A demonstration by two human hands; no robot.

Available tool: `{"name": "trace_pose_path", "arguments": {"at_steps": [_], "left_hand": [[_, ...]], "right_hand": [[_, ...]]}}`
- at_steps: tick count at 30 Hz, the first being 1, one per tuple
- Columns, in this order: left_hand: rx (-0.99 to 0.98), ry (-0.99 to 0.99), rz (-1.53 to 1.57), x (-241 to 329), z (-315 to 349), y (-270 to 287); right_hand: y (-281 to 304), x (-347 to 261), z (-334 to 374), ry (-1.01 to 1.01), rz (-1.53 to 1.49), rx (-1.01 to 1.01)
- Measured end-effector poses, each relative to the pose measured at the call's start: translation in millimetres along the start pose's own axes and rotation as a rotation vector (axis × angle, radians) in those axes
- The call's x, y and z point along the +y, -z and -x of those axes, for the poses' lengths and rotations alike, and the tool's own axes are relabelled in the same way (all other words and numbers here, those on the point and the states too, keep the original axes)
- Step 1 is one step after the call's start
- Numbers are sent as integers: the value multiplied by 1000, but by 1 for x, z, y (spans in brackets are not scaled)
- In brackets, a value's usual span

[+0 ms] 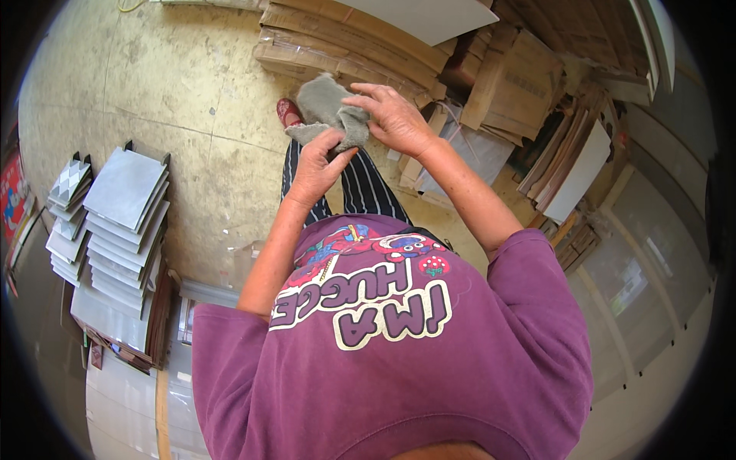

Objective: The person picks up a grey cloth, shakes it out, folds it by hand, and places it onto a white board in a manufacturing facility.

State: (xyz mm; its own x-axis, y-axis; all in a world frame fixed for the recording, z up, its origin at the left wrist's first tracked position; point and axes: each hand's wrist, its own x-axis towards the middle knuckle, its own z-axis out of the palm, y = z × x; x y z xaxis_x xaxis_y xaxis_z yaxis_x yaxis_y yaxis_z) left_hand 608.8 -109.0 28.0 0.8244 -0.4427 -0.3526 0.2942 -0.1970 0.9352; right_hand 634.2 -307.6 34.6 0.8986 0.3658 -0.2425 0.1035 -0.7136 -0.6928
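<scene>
A crumpled grey-green cloth (322, 100) hangs between my two hands, in front of my legs. My left hand (313, 167) pinches its near edge between thumb and fingers. On the right side, my right hand (397, 123) has its fingers bent over a bunched fold of the cloth, with the thumb mostly hidden behind it. The far part of the cloth spreads loosely upward and looks slightly blurred.
Flattened cardboard boxes (353, 46) lie stacked ahead, with another carton (517, 84) and upright boards (567, 165) to the right. Grey tile samples (126, 188) rise in stepped racks at the left. My red shoe (288, 113) stands on the stained floor (184, 92).
</scene>
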Motion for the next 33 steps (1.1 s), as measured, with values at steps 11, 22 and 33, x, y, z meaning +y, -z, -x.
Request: {"name": "trace_pose_path", "arguments": {"at_steps": [11,22,33], "left_hand": [[-79,-166,-240,5,7,24],[-119,-227,-693,-10,-4,44],[-104,-329,-1017,-23,-76,80]], "right_hand": [[7,-1,13,-35,-206,-218],[26,-3,31,-197,-86,-120],[33,33,-13,-240,130,160]]}}
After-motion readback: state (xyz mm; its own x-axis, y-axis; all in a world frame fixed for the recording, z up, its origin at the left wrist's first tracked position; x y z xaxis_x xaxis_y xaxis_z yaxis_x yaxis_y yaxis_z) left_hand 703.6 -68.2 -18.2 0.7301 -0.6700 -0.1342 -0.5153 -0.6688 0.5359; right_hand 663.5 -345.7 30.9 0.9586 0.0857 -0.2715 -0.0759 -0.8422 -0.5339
